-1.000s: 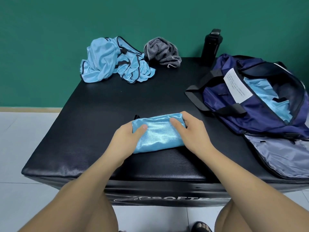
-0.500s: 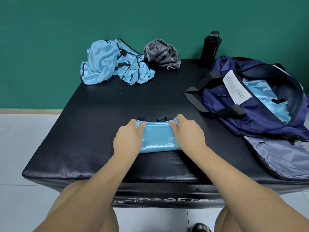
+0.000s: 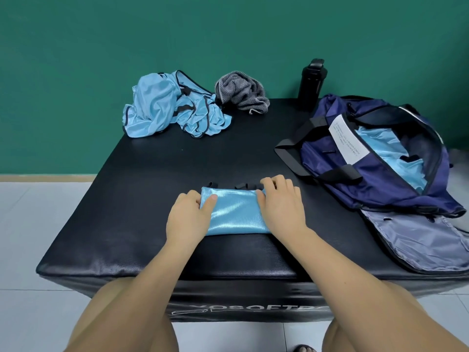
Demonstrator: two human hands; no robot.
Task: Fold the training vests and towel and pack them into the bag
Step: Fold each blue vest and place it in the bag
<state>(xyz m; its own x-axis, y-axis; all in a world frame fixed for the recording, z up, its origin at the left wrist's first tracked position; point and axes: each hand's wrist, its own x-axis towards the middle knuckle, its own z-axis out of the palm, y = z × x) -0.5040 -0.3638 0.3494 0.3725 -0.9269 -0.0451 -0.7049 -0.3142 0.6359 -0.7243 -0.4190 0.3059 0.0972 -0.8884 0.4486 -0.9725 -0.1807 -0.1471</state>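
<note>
A head-worn view looks down on a black padded vinyl block (image 3: 152, 174) set against a green wall. Near the block's front edge, at the centre, a folded training vest (image 3: 234, 214) of shiny light-blue synthetic fabric is laid flat as a compact rectangle, with black strap ends showing along its far edge. It is held at both short ends. The left hand (image 3: 189, 219) pinches the left edge, thumb on top and fingers curled beside it. The right hand (image 3: 281, 207) is laid over the right end with its fingers curled round the far corner; its thumb is hidden. To the right, well apart from the vest, an open navy-blue fabric duffel bag (image 3: 355, 189) with black straps lies unzipped, and light-blue fabric is already seen inside it. At the back left a crumpled heap of light-blue vests (image 3: 167, 105) waits unfolded, with a bunched grey striped towel (image 3: 241, 94) just beside it. A black drinks bottle (image 3: 311, 82) stands upright behind the bag. The folded vest is judged very light, thin and limp, with a slick sheen, so its layers may be expected to slide apart or droop open once lifted. It is probably best taken by both short ends, with all layers pinched together, or supported from beneath and carried flat to the bag opening. The towel is judged thicker, softer and less slippery, so its folds should hold better.
</note>
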